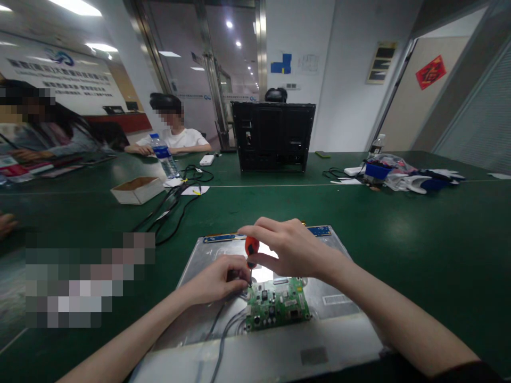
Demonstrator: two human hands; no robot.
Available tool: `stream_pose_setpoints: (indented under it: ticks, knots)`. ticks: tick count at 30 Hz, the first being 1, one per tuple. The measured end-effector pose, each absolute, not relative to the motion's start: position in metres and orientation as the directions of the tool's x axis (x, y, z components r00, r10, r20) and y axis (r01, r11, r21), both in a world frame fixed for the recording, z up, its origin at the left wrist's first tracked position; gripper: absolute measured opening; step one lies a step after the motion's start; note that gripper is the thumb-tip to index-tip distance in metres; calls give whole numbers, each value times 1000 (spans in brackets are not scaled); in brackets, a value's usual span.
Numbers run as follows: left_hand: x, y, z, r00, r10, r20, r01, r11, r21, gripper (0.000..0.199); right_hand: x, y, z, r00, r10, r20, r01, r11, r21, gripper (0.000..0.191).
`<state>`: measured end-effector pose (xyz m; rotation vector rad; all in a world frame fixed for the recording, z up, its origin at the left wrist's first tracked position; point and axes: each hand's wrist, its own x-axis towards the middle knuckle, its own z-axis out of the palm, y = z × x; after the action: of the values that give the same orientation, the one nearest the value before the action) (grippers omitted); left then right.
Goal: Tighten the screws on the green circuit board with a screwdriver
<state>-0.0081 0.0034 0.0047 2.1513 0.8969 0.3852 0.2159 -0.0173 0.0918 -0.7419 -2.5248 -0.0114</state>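
My right hand [285,247] is closed around the orange and black handle of a screwdriver [251,247], held upright with its shaft pointing down. The tip meets the upper left corner of a green circuit board [277,303]. Beside that corner my left hand [229,276] is closed, its thumb and fingertips pinched close to the shaft; whatever they grip is hidden. Under the board lies a silvery metal display panel [335,324], with a narrow blue circuit strip [319,231] along its far edge. Dark cables [225,335] run from the board's left side towards me.
A black monitor housing [275,135] stands across the green table [419,255]. Left of it are a white open box [138,191], a water bottle [164,157] and black cables [171,205]. Bagged items [399,173] lie far right. Other people sit at the left and far side.
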Motion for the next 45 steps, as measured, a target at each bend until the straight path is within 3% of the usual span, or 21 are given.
stream_pose_setpoints:
  ticks: [6,14,19,22,30,45]
  knots:
    - [-9,5,2,721,693,1,458,-479,749,6,217,-21,93,-736,496,461,496,858,-131,48]
    - [-8,2,4,700,712,48,468,-509,722,7,218,-18,92,-740,496,454,482,862,-158,43]
    - [-8,1,4,706,708,30,459,-488,742,8,218,-16,91,-734,482,477,496,862,-108,25]
    - [-7,1,4,706,708,35,446,-482,754,7,218,-15,90,-736,464,493,490,868,-85,23]
    - [-7,2,3,705,708,41,438,-480,760,8,217,-19,92,-747,475,465,476,871,-126,49]
    - [-8,0,1,684,729,31,477,-480,736,9,217,-15,89,-734,471,489,509,858,-63,23]
